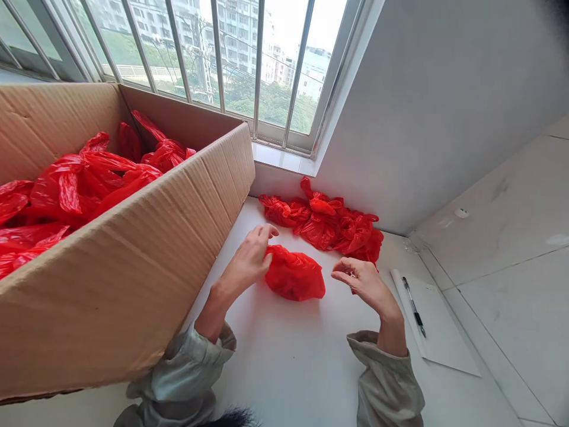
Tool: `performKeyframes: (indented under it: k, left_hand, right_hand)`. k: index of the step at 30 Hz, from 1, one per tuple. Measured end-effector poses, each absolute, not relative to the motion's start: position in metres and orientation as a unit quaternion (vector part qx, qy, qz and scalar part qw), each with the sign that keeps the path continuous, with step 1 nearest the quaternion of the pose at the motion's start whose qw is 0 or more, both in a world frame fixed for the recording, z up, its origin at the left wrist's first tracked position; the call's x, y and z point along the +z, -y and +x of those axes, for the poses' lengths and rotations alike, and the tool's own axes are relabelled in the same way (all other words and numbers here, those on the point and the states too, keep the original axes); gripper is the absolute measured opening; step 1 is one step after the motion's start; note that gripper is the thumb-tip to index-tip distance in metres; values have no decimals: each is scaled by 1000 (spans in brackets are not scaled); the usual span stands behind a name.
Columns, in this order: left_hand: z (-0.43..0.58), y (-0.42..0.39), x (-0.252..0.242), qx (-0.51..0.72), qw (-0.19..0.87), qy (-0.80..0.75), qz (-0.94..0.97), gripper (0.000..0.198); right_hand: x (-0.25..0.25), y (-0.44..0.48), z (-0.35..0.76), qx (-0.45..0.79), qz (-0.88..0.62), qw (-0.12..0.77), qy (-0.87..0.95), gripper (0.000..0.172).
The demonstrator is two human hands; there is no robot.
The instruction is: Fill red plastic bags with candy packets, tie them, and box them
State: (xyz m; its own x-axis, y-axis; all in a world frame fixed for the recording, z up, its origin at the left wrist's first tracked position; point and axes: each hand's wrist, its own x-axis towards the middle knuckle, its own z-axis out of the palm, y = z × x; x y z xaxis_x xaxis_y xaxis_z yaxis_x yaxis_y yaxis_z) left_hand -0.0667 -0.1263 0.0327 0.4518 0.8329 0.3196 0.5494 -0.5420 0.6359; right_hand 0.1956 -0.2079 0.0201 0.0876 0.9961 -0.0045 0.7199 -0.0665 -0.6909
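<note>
A bunched red plastic bag (296, 276) lies on the white tabletop between my hands, with something darker faintly visible inside it. My left hand (252, 256) is at the bag's left end, thumb and fingers apart, the thumb against or just over the plastic. Off to the right of the bag, my right hand (362, 281) hovers with its fingers curled and a small gap between thumb and forefinger. Its palm is partly hidden. A bit of red shows below that hand, and I cannot tell what it belongs to.
A large cardboard box (146, 261) full of knotted red bags (95, 172) stands at the left. More red bags (326, 219) are heaped against the wall. On the right, a pen (414, 308) rests on white paper (444, 326). A barred window (231, 59) is behind.
</note>
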Motion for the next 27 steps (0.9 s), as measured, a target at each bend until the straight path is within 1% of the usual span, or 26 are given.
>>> performKeyframes:
  k: [1, 2, 3, 5, 8, 10, 12, 15, 18, 22, 25, 27]
  left_hand:
    - [-68, 128, 35, 291, 220, -397, 842, 42]
    - [-68, 129, 36, 267, 207, -372, 865, 46]
    - [-67, 131, 38, 240, 191, -349, 885, 46]
    - [-63, 133, 41, 197, 163, -326, 910, 35]
    - [-55, 134, 41, 180, 158, -340, 909, 20]
    - [-52, 134, 40, 188, 163, -360, 899, 18]
    - [-54, 133, 40, 201, 172, -374, 889, 15]
    - [-60, 130, 41, 228, 195, -383, 874, 11]
    - [-62, 126, 40, 292, 258, -388, 835, 14]
    - [-62, 121, 38, 367, 361, -409, 754, 22]
    - [-66, 120, 39, 368, 370, -408, 749, 19]
    - [-68, 123, 42, 331, 352, -363, 797, 14]
  right_hand:
    - [21, 207, 192, 237, -684, 292, 625, 20]
    - [22, 205, 186, 218, -679, 318, 625, 22]
    - [22, 203, 179, 199, -668, 346, 628, 24]
    - [20, 196, 162, 173, -636, 386, 645, 27]
    - [11, 187, 136, 164, -610, 388, 672, 28]
    - [4, 183, 125, 165, -612, 369, 680, 25]
    - [1, 181, 121, 169, -615, 364, 679, 19]
    - [4, 181, 130, 170, -616, 408, 652, 17]
    - [10, 185, 149, 170, -637, 459, 596, 19]
    - [13, 190, 175, 209, -665, 471, 541, 26]
    - [12, 194, 189, 241, -663, 450, 548, 23]
    - [13, 196, 194, 250, -653, 437, 566, 19]
